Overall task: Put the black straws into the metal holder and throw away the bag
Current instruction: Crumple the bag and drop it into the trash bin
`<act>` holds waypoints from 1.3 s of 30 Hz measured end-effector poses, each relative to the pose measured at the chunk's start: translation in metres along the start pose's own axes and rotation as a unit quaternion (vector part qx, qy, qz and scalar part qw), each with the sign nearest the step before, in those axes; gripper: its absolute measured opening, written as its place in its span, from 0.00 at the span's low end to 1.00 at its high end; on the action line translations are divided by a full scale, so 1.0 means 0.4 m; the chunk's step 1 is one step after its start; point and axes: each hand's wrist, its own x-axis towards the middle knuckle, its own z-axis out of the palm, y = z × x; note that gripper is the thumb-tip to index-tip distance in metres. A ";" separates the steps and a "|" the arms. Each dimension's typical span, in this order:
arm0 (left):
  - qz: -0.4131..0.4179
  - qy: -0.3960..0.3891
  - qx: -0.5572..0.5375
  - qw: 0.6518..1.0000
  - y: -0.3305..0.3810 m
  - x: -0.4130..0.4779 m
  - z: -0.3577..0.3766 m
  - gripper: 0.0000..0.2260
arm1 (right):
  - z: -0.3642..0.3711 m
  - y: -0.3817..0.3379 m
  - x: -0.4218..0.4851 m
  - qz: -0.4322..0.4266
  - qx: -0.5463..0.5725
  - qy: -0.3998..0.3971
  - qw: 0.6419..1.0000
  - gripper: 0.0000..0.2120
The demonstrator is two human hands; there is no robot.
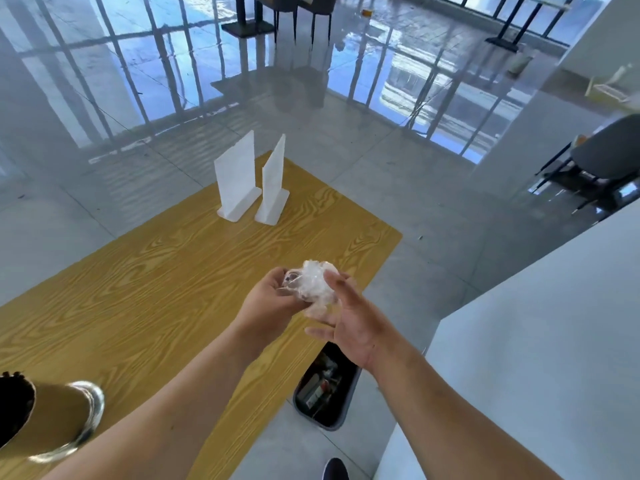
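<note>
A crumpled clear plastic bag [314,284] sits balled up between my two hands above the right edge of the wooden table [145,292]. My left hand [268,297] curls its fingers round the bag's left side. My right hand [349,320] presses against its right side with the fingers spread and mostly straight. The metal holder [55,420] stands at the table's near left corner, with black straws [14,407] filling its mouth. Below my hands, on the floor beside the table, stands a dark bin [325,386] with rubbish inside.
Two white plastic sign stands [239,178] [273,183] stand upright at the table's far end. A white counter [540,341] runs along the right. Dark chairs [602,161] and table bases stand on the glossy floor beyond. A shoe tip [335,469] shows near the bin.
</note>
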 end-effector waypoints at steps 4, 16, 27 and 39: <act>-0.020 -0.025 -0.033 0.999 -0.021 0.048 0.068 0.17 | -0.076 -0.012 0.022 -0.002 0.045 0.008 0.999 0.31; 0.003 0.033 0.338 0.941 -0.158 0.201 0.163 0.31 | -0.294 0.064 0.133 -0.031 -0.057 0.139 0.988 0.14; -0.021 -0.049 0.568 0.822 -0.382 0.306 0.175 0.46 | -0.493 0.165 0.167 -0.052 -0.277 0.284 0.916 0.16; 0.075 0.018 0.684 0.725 -0.473 0.393 0.239 0.45 | -0.630 0.394 0.248 0.003 -0.320 0.312 0.895 0.20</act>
